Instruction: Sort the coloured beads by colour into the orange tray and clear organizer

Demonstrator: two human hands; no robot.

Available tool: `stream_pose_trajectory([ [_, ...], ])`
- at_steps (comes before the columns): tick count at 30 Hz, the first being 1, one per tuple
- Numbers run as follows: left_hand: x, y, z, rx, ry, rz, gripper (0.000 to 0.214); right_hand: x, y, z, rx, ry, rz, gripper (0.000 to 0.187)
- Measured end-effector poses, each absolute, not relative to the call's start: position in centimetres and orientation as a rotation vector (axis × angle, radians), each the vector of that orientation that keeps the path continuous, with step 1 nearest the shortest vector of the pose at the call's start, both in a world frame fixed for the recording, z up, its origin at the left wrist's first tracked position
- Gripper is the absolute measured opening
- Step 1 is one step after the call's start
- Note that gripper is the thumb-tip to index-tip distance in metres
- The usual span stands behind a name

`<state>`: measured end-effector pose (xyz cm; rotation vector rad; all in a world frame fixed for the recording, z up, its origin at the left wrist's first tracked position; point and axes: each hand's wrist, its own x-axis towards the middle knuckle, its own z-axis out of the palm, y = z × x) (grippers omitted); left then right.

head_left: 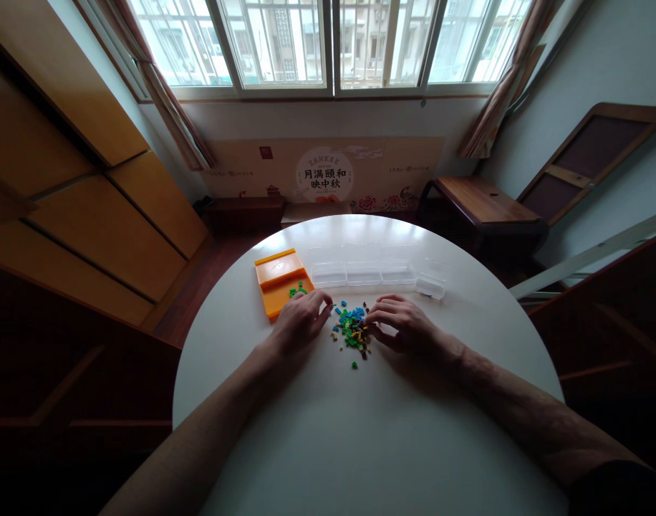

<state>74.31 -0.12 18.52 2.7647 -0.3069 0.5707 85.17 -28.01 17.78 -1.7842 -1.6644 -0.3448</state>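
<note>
A loose pile of tiny building bricks (352, 327) in blue, green, yellow and brown lies on the white round table (360, 430). My left hand (304, 314) is at the pile's left side, beside the orange tray (279, 298). Its thumb and forefinger are pinched together, with a speck of green at the tips too small to name. Several green bricks (297, 289) rest in the tray, partly behind this hand. From the right, my right hand (400, 322) reaches the pile's edge, its thumb and fingertips drawn together among the bricks. Whatever they grip is hidden.
Behind the pile stands a clear plastic compartment box (363, 274), with a small clear container (430, 286) at its right end. A single green brick (354, 365) lies nearer me. Beyond the table are a wooden side table (486, 199) and a printed panel (231, 161) under the window.
</note>
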Motion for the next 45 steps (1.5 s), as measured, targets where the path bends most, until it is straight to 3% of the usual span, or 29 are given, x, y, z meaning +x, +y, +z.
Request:
stream_pose_trajectory([
  [10, 74.2, 3.9, 20.9, 2.776, -0.012, 0.814, 0.006, 85.5, -28.2, 17.9, -1.768, -1.635, -0.346, 0.014],
  [18, 74.0, 6.4, 21.5, 2.891, 0.22, 0.75, 0.006, 85.7, -28.4, 17.6, -1.761, -1.599, -0.367, 0.016],
  [35, 73.8, 0.9, 19.0, 2.671, -0.457, 0.515, 0.015, 86.0, -28.7, 17.6, -1.808, -1.563, -0.358, 0.01],
  [45, 75.3, 1.1, 16.8, 2.673, -0.63, 0.498, 0.025, 85.8, -28.6, 17.5, -1.854, -1.562, -0.358, 0.008],
])
